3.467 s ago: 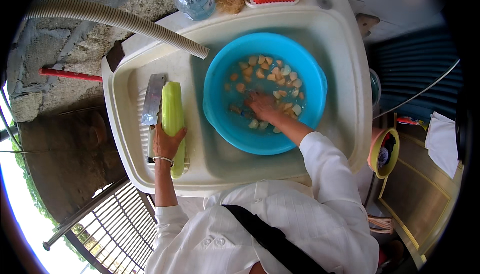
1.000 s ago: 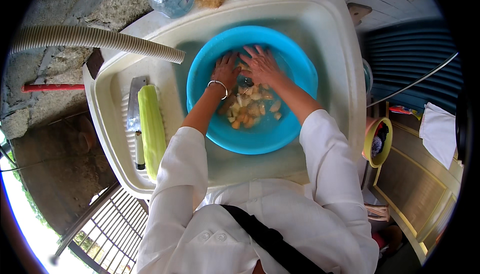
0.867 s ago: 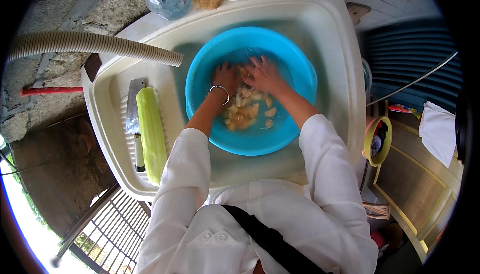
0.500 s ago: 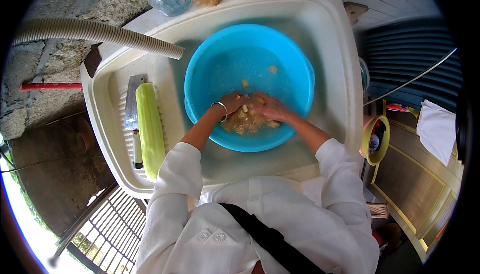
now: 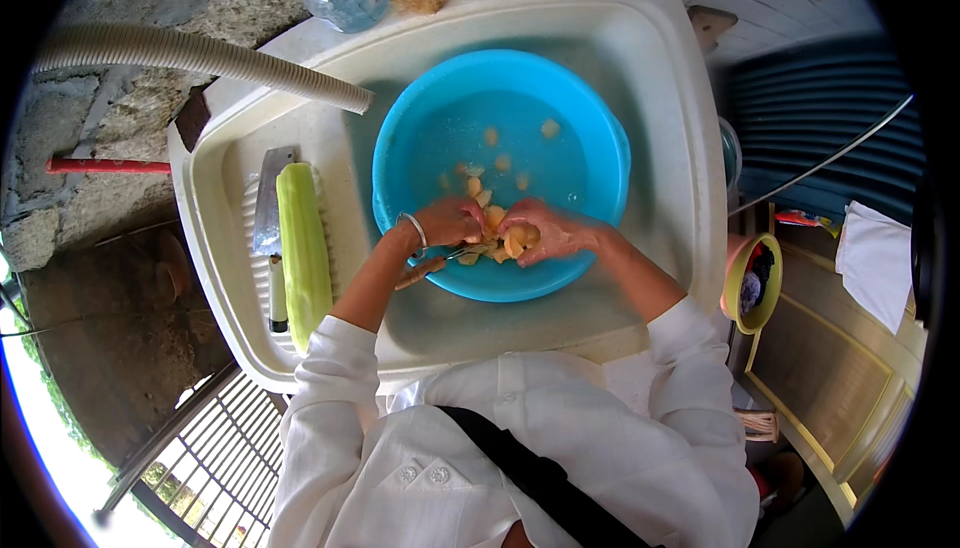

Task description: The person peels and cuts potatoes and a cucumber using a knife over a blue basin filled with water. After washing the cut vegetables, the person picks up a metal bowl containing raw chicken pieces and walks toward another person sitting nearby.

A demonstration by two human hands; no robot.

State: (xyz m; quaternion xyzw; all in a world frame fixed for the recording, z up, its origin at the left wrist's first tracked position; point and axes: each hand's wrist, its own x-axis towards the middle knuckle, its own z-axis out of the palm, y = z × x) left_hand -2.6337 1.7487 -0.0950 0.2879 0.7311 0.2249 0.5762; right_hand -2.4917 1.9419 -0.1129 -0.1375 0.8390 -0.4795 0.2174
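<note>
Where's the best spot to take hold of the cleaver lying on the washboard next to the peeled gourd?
Grip the cleaver by its dark handle, the end nearest the person, coming from above and from its left. The blade points away toward the hose, and the pale green gourd lies close along its right side, probably crowding that approach.

yellow vegetable pieces (image 5: pixel 497 240) | wet, heaped | near rim of blue basin (image 5: pixel 590 118)
</note>
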